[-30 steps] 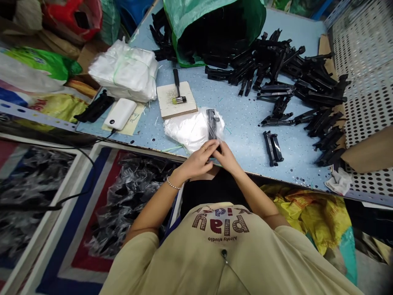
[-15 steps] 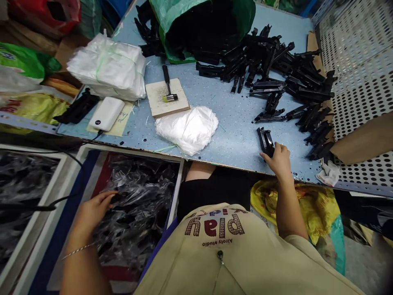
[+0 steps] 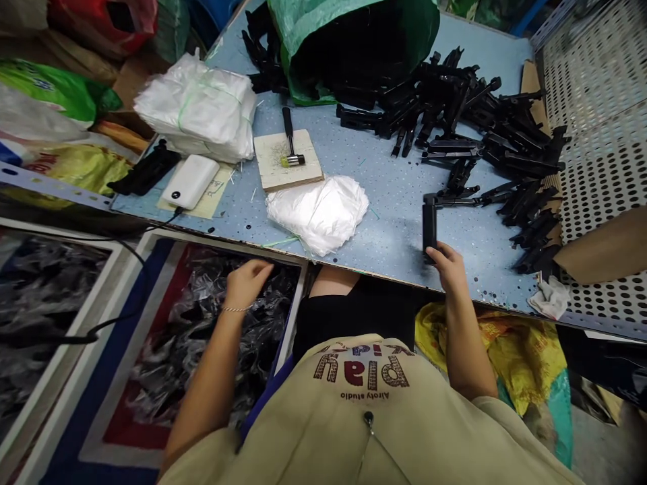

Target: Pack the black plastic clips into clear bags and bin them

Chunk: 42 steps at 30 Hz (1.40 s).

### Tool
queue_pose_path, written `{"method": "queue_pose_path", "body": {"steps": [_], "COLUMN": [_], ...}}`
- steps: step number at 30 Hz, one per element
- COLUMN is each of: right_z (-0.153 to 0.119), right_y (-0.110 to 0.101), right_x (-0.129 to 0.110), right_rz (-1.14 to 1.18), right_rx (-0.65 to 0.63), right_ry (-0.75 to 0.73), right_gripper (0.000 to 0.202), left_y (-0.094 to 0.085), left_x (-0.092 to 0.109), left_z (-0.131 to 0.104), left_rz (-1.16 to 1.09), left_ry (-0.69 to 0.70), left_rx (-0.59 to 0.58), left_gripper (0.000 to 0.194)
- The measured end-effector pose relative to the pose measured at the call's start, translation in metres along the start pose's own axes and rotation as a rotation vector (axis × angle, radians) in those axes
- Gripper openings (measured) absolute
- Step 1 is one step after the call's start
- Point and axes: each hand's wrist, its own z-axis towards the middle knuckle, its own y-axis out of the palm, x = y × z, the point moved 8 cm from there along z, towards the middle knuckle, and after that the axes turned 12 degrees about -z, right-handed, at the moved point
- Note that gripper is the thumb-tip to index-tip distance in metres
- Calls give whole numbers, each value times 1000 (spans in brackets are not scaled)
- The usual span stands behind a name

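Note:
My right hand grips the lower end of a black plastic part, held upright near the table's front edge, its smooth long side showing. Over a bin of black parts in clear bags, my left hand has its fingers drawn together, with nothing visible in them. Just beyond that hand, at the table edge, lies a loose stack of white plastic bags. A heap of similar black parts spreads across the right side of the table, partly spilling from a green sack.
A small hammer rests on a wooden board. To its left are a tied bundle of white bags, a white power bank with a cable, and another black part. A perforated panel borders the right side.
My left hand has moved up and right across the bin, toward the table edge. My right hand has turned the black part, so a smooth side now faces me. The view has shifted slightly.

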Motion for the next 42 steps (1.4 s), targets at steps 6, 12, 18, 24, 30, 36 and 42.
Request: {"method": "queue_pose_path", "body": {"steps": [6, 12, 18, 24, 30, 36, 42], "right_z": [-9, -10, 0, 22, 6, -81, -102], "right_y": [104, 135, 191, 240, 212, 187, 211], "right_x": [-47, -68, -110, -105, -96, -51, -33], "right_rz": [311, 491, 836, 876, 918, 844, 939], "right_rx": [-321, -520, -677, -510, -496, -1149, -1323], "right_ry": [26, 21, 65, 200, 200, 483, 637], "right_gripper": [43, 42, 46, 23, 13, 26, 34], "left_y": [98, 96, 96, 55, 45, 50, 59], "left_x": [75, 58, 46, 75, 87, 84, 104], "left_z": [57, 105, 108, 86, 61, 71, 9], "left_rz": [102, -219, -606, -343, 306, 150, 128], "left_ry": [444, 87, -160, 303, 608, 589, 875], "left_rx": [-152, -179, -271, -26, -49, -144, -275], "left_gripper": [10, 22, 12, 13, 36, 66, 83]}}
